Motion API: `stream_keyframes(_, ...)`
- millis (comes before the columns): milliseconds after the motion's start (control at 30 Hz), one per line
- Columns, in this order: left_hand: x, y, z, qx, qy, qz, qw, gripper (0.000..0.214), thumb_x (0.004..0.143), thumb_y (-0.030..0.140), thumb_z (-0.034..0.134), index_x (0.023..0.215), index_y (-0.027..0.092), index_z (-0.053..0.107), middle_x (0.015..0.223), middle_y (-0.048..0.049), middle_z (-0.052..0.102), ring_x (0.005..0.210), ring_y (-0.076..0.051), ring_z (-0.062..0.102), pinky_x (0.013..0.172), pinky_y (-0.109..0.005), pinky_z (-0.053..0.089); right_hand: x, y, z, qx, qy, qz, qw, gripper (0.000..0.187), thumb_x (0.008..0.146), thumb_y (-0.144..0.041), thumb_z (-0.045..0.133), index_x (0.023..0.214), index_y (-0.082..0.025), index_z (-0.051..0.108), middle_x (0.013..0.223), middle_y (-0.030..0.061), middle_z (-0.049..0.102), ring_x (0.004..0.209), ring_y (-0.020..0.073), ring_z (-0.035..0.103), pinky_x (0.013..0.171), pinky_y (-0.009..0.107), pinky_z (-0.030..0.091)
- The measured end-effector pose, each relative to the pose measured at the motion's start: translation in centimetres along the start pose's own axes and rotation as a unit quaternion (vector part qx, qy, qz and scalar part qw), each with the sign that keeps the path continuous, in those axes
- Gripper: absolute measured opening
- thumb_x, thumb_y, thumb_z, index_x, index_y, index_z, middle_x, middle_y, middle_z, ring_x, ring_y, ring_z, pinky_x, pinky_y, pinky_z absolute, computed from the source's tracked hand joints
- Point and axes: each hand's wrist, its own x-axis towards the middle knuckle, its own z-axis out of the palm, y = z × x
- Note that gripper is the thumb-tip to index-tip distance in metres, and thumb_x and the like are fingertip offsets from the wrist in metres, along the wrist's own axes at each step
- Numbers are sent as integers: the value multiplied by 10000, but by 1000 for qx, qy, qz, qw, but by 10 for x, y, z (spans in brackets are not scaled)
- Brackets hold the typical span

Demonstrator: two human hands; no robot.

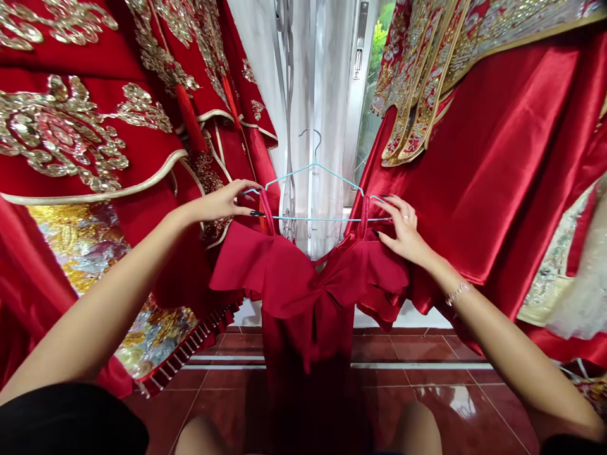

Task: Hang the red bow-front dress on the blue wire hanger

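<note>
Red cloth fills most of what we see, and the dress [296, 278] hangs in the middle, in front of us, its straps [365, 218] looped over a pale blue hanger [327, 219]. Our left hand [232, 201] is at the hanger's left end beside one strap, thumb and forefinger apart at the tips; we cannot tell whether they pinch. Our right hand [403, 230] is at the other end, thumb spread below the fingers, and again we cannot tell how firmly it holds. The hanger's hook points up before a white curtain [327, 82]. On our left hang red clothes with gold beading [61, 136]; on our right, a shiny red skirt [502, 170]. Below us lies a red tiled floor [455, 404].
</note>
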Motion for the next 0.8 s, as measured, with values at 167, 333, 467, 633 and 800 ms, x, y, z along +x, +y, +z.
stream_keyframes(167, -69, 7, 32, 91, 194, 45, 976, 425, 834, 383, 628, 1244, 272, 615, 1402, -124, 528, 1381, -326, 405, 1208, -533, 233, -49, -5, 4, 38, -9, -49, 998, 293, 934, -306, 477, 1161, -331, 661, 1054, 90, 721, 1053, 314, 647, 994, 571, 441)
stream_keyframes(333, -93, 2, 46, 74, 69, 13, 995, 220, 873, 408, 529, 931, 267, 688, 997, -70, 715, 1023, -291, 613, 1064, -460, 388, -60, 0, 1, 34, -47, -29, 998, 252, 944, -386, 509, 1112, -323, 686, 1003, 55, 762, 920, 281, 691, 1000, 559, 400)
stream_keyframes(467, -80, -16, 33, 57, -14, -51, 997, 191, 868, 328, 552, 747, 217, 649, 812, -34, 689, 808, -232, 607, 923, -369, 422, -51, 20, -6, 15, -51, -10, 999, 317, 961, -444, 453, 889, -276, 712, 912, 73, 771, 818, 277, 673, 873, 514, 439)
stream_keyframes(633, -40, -33, 2, 150, -82, -117, 978, 135, 834, 153, 638, 703, 162, 668, 767, 10, 717, 810, -176, 570, 987, -334, 307, -8, 43, -24, -35, -75, -30, 996, 505, 965, -531, 410, 620, -225, 617, 702, 85, 718, 691, 236, 601, 822, 474, 408)
stream_keyframes(800, -5, -45, -23, 160, -47, -73, 983, 296, 765, 169, 736, 513, 165, 581, 454, 55, 581, 541, -115, 361, 784, -238, 341, 52, 55, -41, -55, -59, -45, 996, 592, 957, -596, 385, 534, -228, 576, 575, 60, 641, 576, 191, 466, 808, 474, 380)
